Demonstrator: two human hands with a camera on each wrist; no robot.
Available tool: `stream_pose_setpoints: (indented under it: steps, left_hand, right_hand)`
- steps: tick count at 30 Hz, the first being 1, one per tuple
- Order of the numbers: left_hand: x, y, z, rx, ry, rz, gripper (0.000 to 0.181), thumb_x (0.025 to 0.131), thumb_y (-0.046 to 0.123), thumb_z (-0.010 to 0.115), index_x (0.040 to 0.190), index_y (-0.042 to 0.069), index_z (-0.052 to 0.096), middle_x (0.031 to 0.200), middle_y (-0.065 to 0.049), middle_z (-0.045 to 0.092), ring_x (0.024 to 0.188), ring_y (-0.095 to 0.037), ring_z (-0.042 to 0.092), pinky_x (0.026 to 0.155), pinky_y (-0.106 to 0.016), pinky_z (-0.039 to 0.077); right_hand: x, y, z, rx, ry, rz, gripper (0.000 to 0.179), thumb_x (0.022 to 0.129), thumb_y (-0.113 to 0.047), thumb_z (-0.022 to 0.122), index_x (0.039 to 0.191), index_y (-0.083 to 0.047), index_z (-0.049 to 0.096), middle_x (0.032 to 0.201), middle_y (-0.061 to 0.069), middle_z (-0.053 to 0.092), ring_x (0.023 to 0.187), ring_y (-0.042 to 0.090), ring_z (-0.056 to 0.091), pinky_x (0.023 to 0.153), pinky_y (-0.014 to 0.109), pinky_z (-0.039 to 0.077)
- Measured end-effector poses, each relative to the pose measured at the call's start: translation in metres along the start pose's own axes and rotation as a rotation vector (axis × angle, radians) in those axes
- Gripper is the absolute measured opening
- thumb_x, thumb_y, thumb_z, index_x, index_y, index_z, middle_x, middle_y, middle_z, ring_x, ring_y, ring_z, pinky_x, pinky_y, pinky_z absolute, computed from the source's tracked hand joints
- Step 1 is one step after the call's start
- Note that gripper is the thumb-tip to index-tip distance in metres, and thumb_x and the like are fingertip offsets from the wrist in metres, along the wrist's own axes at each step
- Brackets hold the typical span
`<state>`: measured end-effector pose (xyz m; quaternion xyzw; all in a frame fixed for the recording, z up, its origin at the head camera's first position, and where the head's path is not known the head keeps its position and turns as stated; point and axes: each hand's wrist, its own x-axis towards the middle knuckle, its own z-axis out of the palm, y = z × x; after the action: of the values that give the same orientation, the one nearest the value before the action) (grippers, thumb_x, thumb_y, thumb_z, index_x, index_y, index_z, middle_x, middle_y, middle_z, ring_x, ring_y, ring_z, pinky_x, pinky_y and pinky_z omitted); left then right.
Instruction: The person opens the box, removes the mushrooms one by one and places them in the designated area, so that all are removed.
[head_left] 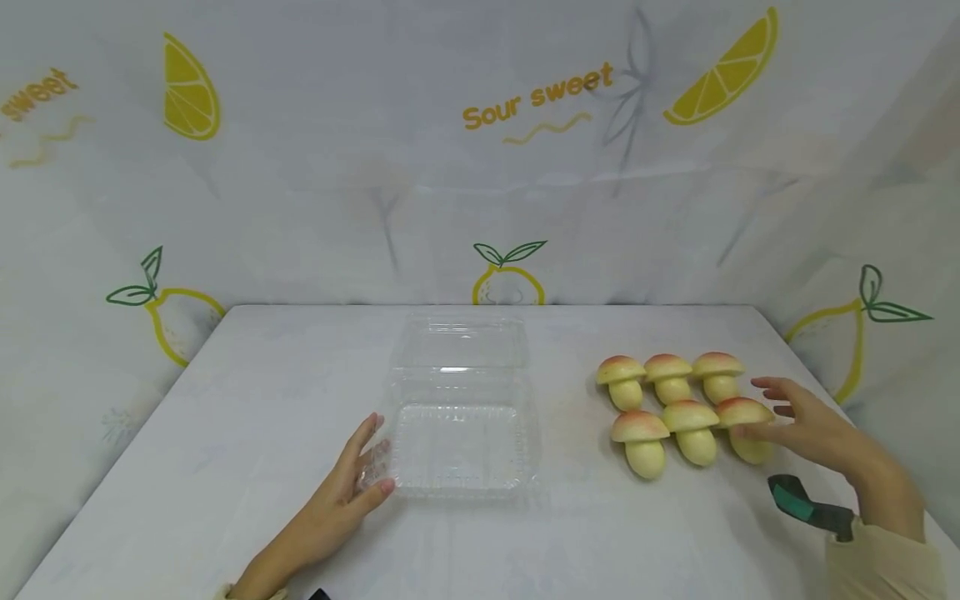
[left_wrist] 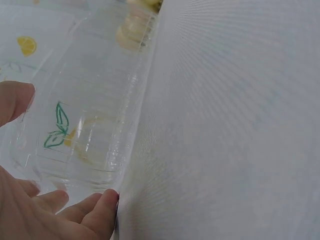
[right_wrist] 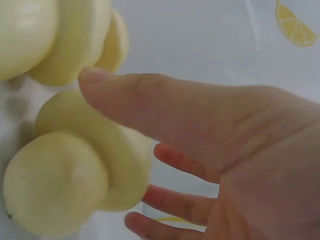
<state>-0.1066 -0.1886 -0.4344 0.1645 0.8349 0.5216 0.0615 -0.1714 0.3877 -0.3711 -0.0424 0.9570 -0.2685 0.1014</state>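
A clear plastic clamshell box (head_left: 461,483) lies with its lid folded back. At its left side my left hand (head_left: 333,508) has fingers spread and fairly straight, fingertips and thumb touching the wall and front corner. The box wall (left_wrist: 100,75) shows beside the thumb in the left wrist view. To the right stand several pale yellow toy mushrooms (head_left: 693,446) with reddish cap tops, in two rows. My right hand (head_left: 817,429) is around the front right mushroom (head_left: 742,410), thumb across its near side and the other fingers apart behind it; the grip is loose.
The white-covered table (head_left: 262,400) has its back edge behind the box lid. A printed fruit-pattern cloth (head_left: 337,208) hangs behind and at the sides. A dark and green strap piece (head_left: 798,500) sits by my right wrist.
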Motion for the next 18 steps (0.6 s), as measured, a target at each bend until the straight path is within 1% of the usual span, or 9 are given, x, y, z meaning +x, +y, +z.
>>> stream_pose_setpoints:
  steps: [2, 4, 9, 13, 16, 18]
  left_hand:
    - [-0.002, 0.001, -0.002, 0.022, 0.006, 0.005, 0.079, 0.104, 0.022, 0.050, 0.159, 0.009, -0.004, 0.165, -0.022, 0.000, 0.145, -0.056, 0.021, 0.107, -0.074, 0.024]
    - [-0.003, 0.002, -0.005, 0.056, 0.016, 0.007, 0.078, 0.104, 0.022, 0.049, 0.159, 0.009, -0.004, 0.165, -0.022, 0.000, 0.145, -0.056, 0.020, 0.107, -0.074, 0.025]
    - [-0.001, 0.007, -0.016, 0.131, 0.064, 0.019, 0.077, 0.104, 0.022, 0.049, 0.160, 0.013, -0.004, 0.165, -0.022, 0.002, 0.147, -0.051, 0.022, 0.108, -0.062, 0.034]
    - [0.006, 0.011, -0.026, 0.172, 0.107, 0.030, 0.079, 0.104, 0.022, 0.051, 0.160, 0.014, -0.004, 0.165, -0.023, 0.004, 0.147, -0.051, 0.021, 0.109, -0.064, 0.034]
    - [0.015, 0.015, -0.034, 0.237, 0.141, 0.040, 0.078, 0.103, 0.024, 0.053, 0.160, 0.014, 0.000, 0.165, -0.021, 0.008, 0.148, -0.048, 0.022, 0.110, -0.065, 0.034]
    - [0.023, 0.018, -0.040, 0.302, 0.169, 0.053, 0.078, 0.103, 0.027, 0.055, 0.160, 0.015, 0.003, 0.165, -0.019, 0.011, 0.147, -0.046, 0.024, 0.111, -0.064, 0.034]
  right_hand:
    - [-0.001, -0.010, -0.002, -0.010, 0.027, -0.012, 0.084, 0.096, -0.037, 0.063, 0.147, 0.015, 0.021, 0.143, 0.046, 0.026, 0.121, 0.065, 0.033, 0.087, 0.073, 0.040]
    - [-0.002, -0.023, -0.003, -0.012, 0.064, -0.034, 0.084, 0.096, -0.037, 0.063, 0.148, 0.014, 0.021, 0.146, 0.046, 0.024, 0.124, 0.065, 0.030, 0.089, 0.075, 0.036]
    - [0.002, -0.064, 0.000, 0.049, 0.124, -0.111, 0.084, 0.098, -0.038, 0.061, 0.153, 0.007, 0.017, 0.153, 0.040, 0.018, 0.136, 0.061, 0.022, 0.095, 0.076, 0.029]
    - [0.013, -0.099, 0.009, 0.094, 0.160, -0.190, 0.081, 0.099, -0.038, 0.059, 0.155, 0.004, 0.018, 0.158, 0.035, 0.013, 0.143, 0.057, 0.014, 0.103, 0.077, 0.022]
    - [0.024, -0.123, 0.019, 0.070, 0.204, -0.239, 0.080, 0.099, -0.039, 0.058, 0.155, 0.003, 0.019, 0.161, 0.032, 0.010, 0.146, 0.055, 0.010, 0.108, 0.076, 0.017]
    - [0.033, -0.138, 0.026, 0.028, 0.249, -0.270, 0.079, 0.099, -0.040, 0.059, 0.154, 0.003, 0.024, 0.160, 0.032, 0.013, 0.146, 0.054, 0.013, 0.110, 0.075, 0.017]
